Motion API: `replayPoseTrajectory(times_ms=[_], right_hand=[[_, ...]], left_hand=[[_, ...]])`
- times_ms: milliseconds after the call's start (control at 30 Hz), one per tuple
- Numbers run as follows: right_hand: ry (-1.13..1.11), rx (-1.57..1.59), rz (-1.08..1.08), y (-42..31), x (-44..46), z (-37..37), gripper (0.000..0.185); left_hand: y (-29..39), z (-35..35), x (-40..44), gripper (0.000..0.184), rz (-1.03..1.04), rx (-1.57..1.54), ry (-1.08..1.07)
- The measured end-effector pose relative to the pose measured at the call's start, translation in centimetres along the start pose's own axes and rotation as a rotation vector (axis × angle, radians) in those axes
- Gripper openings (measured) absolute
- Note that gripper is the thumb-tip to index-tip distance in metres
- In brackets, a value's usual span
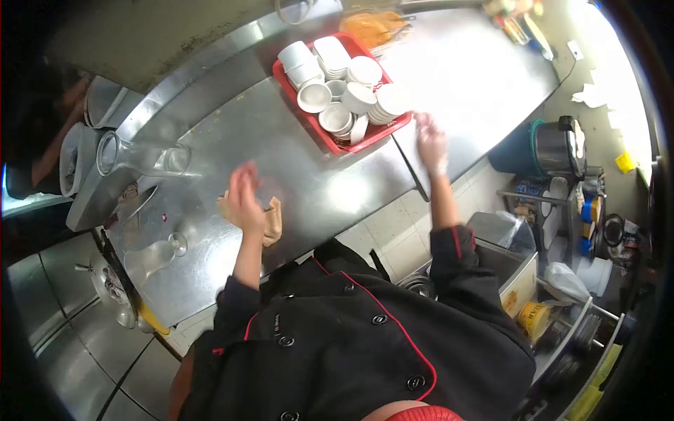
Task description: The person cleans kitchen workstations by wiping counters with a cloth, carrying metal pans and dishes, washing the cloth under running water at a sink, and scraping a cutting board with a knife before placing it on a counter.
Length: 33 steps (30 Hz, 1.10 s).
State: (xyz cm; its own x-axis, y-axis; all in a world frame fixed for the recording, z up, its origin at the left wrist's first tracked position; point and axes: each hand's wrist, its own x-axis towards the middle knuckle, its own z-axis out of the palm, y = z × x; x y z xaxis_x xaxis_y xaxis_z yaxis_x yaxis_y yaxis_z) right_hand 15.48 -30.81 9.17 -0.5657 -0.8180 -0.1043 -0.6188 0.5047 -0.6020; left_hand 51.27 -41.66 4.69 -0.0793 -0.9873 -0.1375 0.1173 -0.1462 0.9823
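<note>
My left hand point(246, 200) is over the steel counter point(232, 140), its fingers stretched out, just above or touching a crumpled brown cloth point(274, 223). My right hand point(430, 144) is beside the near right corner of a red tray point(323, 137). It is blurred, and I cannot tell whether its fingers touch the tray rim. Stacks of white cups and small bowls point(314, 97) fill the tray, some upright and some tipped on their sides.
A clear glass carafe point(137, 156) and a stemmed glass point(151, 258) lie on the counter's left part. An orange item point(375, 28) is behind the tray. Right of the counter stand a dark lidded container point(558, 147) and a rack point(540, 210).
</note>
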Motion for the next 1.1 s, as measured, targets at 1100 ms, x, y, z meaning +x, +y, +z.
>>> replayPoseTrajectory(times_ms=[1100], right_hand=[[-0.094, 0.799, 0.043, 12.0, 8.2, -0.8, 0.024]], left_hand=[[-5.3, 23.6, 2.3, 0.027, 0.021, -0.073, 0.34]])
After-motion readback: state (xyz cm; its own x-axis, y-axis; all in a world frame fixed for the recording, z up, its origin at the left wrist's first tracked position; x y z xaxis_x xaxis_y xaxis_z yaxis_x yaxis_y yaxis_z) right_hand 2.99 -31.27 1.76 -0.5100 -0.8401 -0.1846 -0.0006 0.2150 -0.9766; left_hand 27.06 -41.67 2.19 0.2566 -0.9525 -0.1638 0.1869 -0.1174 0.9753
